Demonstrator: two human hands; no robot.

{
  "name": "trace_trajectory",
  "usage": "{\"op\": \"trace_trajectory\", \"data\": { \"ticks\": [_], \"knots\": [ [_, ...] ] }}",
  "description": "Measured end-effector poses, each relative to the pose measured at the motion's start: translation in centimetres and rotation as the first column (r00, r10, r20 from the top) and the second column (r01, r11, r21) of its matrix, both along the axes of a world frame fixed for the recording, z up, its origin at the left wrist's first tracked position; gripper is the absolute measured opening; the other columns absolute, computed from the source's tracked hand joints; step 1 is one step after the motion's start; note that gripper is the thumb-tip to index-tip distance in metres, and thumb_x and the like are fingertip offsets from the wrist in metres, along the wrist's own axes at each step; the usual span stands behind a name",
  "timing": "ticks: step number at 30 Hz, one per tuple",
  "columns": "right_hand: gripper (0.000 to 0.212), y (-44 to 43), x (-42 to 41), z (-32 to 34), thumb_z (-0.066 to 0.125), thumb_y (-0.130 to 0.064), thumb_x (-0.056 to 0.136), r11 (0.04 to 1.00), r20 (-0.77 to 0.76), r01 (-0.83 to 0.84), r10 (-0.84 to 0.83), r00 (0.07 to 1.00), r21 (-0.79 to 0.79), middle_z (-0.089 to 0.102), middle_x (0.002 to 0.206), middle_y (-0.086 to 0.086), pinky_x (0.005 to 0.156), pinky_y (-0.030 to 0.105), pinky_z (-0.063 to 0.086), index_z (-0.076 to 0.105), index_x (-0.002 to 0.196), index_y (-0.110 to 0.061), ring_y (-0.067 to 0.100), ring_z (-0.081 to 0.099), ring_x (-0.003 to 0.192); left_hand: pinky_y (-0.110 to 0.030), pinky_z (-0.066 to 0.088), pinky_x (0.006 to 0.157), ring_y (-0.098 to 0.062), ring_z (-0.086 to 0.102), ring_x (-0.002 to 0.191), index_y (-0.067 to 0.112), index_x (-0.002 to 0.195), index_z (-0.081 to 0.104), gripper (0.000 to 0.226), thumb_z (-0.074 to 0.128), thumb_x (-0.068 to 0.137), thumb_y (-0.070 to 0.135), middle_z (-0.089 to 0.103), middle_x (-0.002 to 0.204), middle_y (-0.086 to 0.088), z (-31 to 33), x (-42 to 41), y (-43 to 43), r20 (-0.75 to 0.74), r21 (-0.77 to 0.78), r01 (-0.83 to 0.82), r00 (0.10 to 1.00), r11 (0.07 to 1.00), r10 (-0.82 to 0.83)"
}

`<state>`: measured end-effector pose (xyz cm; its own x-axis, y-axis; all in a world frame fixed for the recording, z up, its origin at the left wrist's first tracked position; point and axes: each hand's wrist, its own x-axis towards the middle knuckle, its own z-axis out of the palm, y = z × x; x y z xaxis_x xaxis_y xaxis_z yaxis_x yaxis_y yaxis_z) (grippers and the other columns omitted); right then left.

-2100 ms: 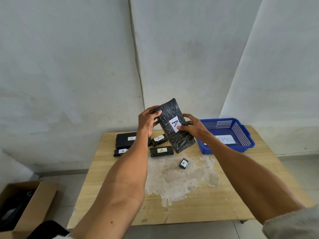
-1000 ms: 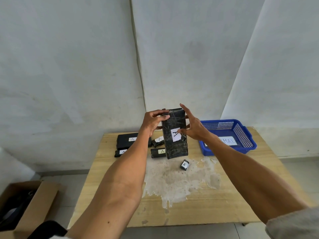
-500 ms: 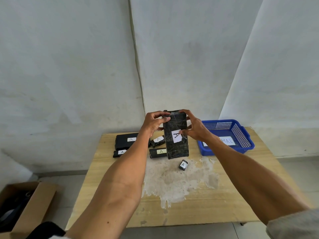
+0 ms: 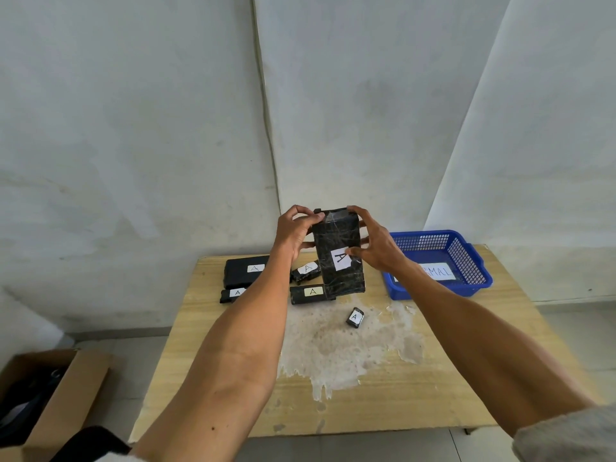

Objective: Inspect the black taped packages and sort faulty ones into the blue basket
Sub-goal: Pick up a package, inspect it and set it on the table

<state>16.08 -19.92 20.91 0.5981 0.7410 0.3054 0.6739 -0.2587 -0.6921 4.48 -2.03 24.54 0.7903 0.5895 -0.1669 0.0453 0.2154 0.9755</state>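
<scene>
Both hands grip one tall black taped package point(image 4: 340, 255), held upright in the air above the far middle of the table point(image 4: 466, 378): the left hand point(image 4: 293, 236) wraps its top left corner, the right hand point(image 4: 375, 246) clasps its right side with the thumb on the white "A" label point(image 4: 340, 260). Near the far left corner lie a large flat package point(image 4: 241, 271), a small bar point(image 4: 232, 294), a crumpled one point(image 4: 305, 271) and another bar point(image 4: 308, 294). A tiny package point(image 4: 355, 317) sits alone on the pale stain point(image 4: 336, 351) mid-table. At the far right corner stands the blue basket point(image 4: 466, 261), a paper sign point(image 4: 436, 271) lying inside.
</scene>
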Motion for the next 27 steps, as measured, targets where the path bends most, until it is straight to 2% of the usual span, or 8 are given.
{"op": "trace_trajectory", "data": {
  "ticks": [4,7,13,16,18,21,23,27],
  "knots": [
    [0.100,0.3,0.0,-0.2,0.084,-0.007,0.077,1.000,-0.009,0.022,-0.022,1.000,-0.011,0.061,0.128,0.013,0.076,0.049,0.063,0.023,0.147,-0.042,0.028,0.071,0.092,-0.055,0.061,0.074,-0.029,0.071,0.094,0.015,0.092,0.058,0.032,0.082,0.075,0.003,0.073,0.100,-0.016,0.1,0.3,0.2,-0.042,-0.026,-0.048,0.998,0.999,0.047],
    [0.100,0.4,-0.2,-0.2,0.084,-0.008,0.077,0.999,0.001,0.028,-0.028,1.000,-0.017,0.061,0.126,0.012,0.074,0.051,0.062,0.023,0.147,-0.043,0.026,0.071,0.088,-0.048,0.061,0.067,-0.027,0.070,0.089,0.013,0.095,0.057,0.035,0.079,0.075,-0.003,0.071,0.096,-0.015,0.2,0.3,0.3,-0.037,-0.049,-0.060,0.998,0.997,0.058],
    [0.100,0.6,-0.5,-0.3,0.085,-0.009,0.076,1.000,-0.008,0.023,-0.023,1.000,-0.017,0.061,0.128,0.013,0.075,0.051,0.062,0.023,0.148,-0.043,0.026,0.071,0.091,-0.058,0.059,0.079,-0.031,0.070,0.098,0.013,0.103,0.058,0.040,0.080,0.074,-0.002,0.071,0.105,-0.019,-0.1,0.3,0.8,-0.047,-0.061,-0.074,0.996,0.995,0.071],
    [0.103,0.7,-0.2,-0.2,0.086,-0.014,0.076,0.998,-0.018,0.058,-0.059,0.998,-0.006,0.062,0.128,0.011,0.077,0.050,0.062,0.020,0.150,-0.043,0.025,0.071,0.089,-0.061,0.057,0.085,-0.032,0.068,0.105,0.014,0.108,0.060,0.040,0.083,0.076,0.009,0.071,0.105,-0.017,-0.1,0.2,0.7,-0.025,-0.057,-0.056,0.998,0.997,0.055],
    [0.103,0.6,0.0,0.0,0.087,-0.020,0.076,0.996,-0.064,0.087,-0.087,0.994,-0.004,0.063,0.128,0.009,0.078,0.045,0.061,0.019,0.152,-0.039,0.023,0.072,0.085,-0.060,0.056,0.086,-0.031,0.065,0.110,0.019,0.118,0.060,0.057,0.089,0.070,0.028,0.070,0.110,-0.014,0.1,-0.1,0.6,-0.023,-0.036,0.001,1.000,0.999,-0.002],
    [0.099,0.4,0.4,0.2,0.089,-0.029,0.073,0.993,-0.180,0.114,-0.114,0.977,-0.008,0.067,0.118,0.004,0.074,0.034,0.061,0.030,0.152,-0.027,0.016,0.073,0.083,-0.062,0.057,0.081,-0.031,0.065,0.108,0.027,0.127,0.059,0.075,0.095,0.061,0.022,0.066,0.119,-0.013,-0.3,-0.6,0.9,-0.061,0.027,0.070,0.996,0.997,-0.068],
    [0.092,0.2,0.8,0.4,0.089,-0.038,0.069,0.988,-0.276,0.156,-0.149,0.949,0.002,0.070,0.112,0.003,0.073,0.026,0.060,0.044,0.146,-0.018,0.012,0.072,0.085,-0.063,0.057,0.079,-0.033,0.066,0.106,0.023,0.128,0.063,0.067,0.091,0.068,0.011,0.067,0.117,-0.013,-0.8,-0.8,1.0,-0.036,-0.004,0.049,0.998,0.999,-0.050],
    [0.067,0.1,1.4,0.6,0.081,-0.050,0.076,0.978,-0.290,0.188,-0.206,0.934,-0.089,0.073,0.110,0.005,0.080,0.029,0.057,0.062,0.130,-0.016,0.018,0.070,0.092,-0.058,0.060,0.076,-0.031,0.071,0.098,0.015,0.114,0.070,0.040,0.085,0.077,0.012,0.073,0.108,-0.011,-1.6,-0.8,0.2,0.016,-0.137,-0.033,0.999,0.990,0.036]
  ]
}}
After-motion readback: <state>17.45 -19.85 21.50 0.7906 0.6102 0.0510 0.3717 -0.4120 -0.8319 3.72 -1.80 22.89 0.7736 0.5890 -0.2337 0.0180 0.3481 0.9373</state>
